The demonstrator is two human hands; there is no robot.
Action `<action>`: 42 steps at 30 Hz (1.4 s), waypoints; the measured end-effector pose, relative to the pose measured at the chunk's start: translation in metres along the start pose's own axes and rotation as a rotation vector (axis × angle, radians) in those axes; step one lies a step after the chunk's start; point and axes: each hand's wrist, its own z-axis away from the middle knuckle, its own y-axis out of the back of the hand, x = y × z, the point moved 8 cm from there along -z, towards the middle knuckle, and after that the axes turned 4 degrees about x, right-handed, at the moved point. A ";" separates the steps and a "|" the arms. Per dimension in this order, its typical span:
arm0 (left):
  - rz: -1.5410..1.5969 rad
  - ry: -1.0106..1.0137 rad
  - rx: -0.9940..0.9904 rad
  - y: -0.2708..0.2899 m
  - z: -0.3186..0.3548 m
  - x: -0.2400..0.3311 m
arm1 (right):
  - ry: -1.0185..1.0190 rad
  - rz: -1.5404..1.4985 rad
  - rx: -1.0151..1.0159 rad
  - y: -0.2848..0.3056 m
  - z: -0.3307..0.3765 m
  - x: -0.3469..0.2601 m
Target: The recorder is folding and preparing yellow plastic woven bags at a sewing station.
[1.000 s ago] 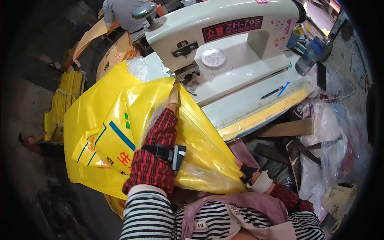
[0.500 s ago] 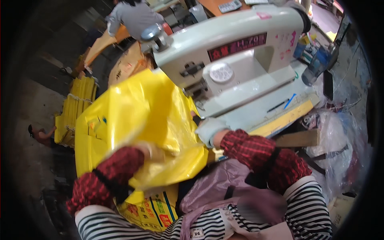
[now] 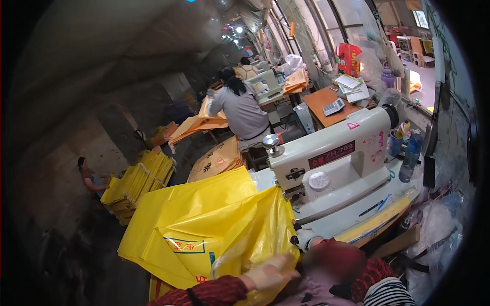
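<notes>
A large yellow plastic woven bag [image 3: 168, 214] lies spread and creased, its right edge at the head end of a pale sewing machine [image 3: 326, 158]. My left hand [image 3: 270, 275], somewhat blurred, is over the bag's near part with its fingers stretched out. At the bag's right edge, just below the needle end, is my right hand [image 3: 306, 238] in a whitish glove with dark fingertips. Its fingers close on the bag's edge, partly hidden by the sleeve. Red-and-black checked sleeves cover both forearms.
A pen [image 3: 371, 206] and a blue stick [image 3: 384, 202] lie on the machine table. Tied yellow bags [image 3: 140, 178] are stacked at left, beside another person [image 3: 92, 176]. Ahead, a person in grey [image 3: 240, 109] sits near orange sheets. A calculator [image 3: 334, 106] rests on a brown desk.
The view has tilted up, bringing more of the workshop in. The raised, billowing yellow bag now lies flatter. My left hand's fingers now show stretched out; my right stays by the machine.
</notes>
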 end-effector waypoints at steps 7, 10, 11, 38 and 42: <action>0.180 -0.018 0.190 -0.008 0.005 -0.033 | 0.242 0.573 0.098 -0.019 -0.001 0.009; 0.441 0.102 0.231 0.017 0.003 -0.058 | 0.300 0.504 0.076 -0.016 0.003 -0.001; 0.447 0.108 0.245 0.010 0.009 -0.060 | 0.309 0.515 0.066 -0.017 0.005 0.002; -0.553 -0.371 -0.728 -0.017 0.054 0.083 | 0.422 0.714 0.410 -0.052 0.025 0.002; -0.721 -0.253 -0.765 0.040 0.023 0.050 | -0.049 0.481 0.194 -0.014 -0.020 0.005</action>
